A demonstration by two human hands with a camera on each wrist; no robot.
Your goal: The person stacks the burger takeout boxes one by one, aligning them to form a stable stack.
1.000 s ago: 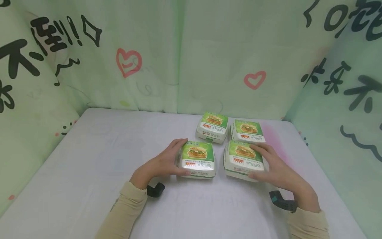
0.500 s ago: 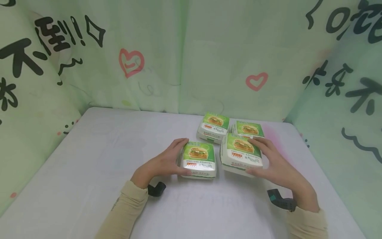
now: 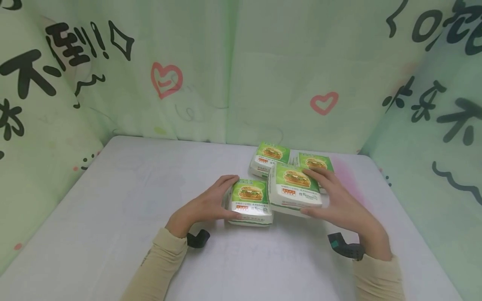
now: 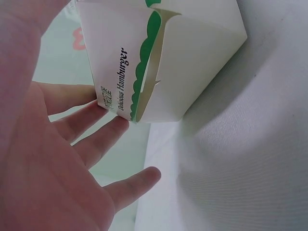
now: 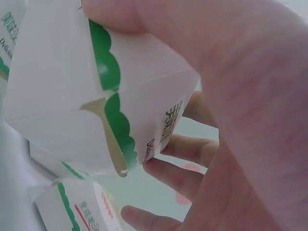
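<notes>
My right hand [image 3: 335, 200] grips a green and white hamburger box [image 3: 295, 186] by its near and far sides, thumb in front and fingers behind. The box is raised off the table and overlaps the right edge of another hamburger box [image 3: 250, 200] in the head view. That second box rests on the table, and my left hand [image 3: 207, 202] holds it from the left, thumb at the near side and fingers at the far edge. The left wrist view shows its white side [image 4: 202, 57] on the cloth. In the right wrist view the raised box [image 5: 53, 72] is tilted.
Two more hamburger boxes sit behind, one at the back [image 3: 269, 156] and one to its right [image 3: 316, 161], partly hidden by the raised box. The white table [image 3: 113, 200] ends at a green printed curtain [image 3: 226, 75] on the back and sides.
My right hand has lifted its hamburger box off the table and carried it left and slightly back, toward the left-hand box. The left hand and its box have stayed in place.
</notes>
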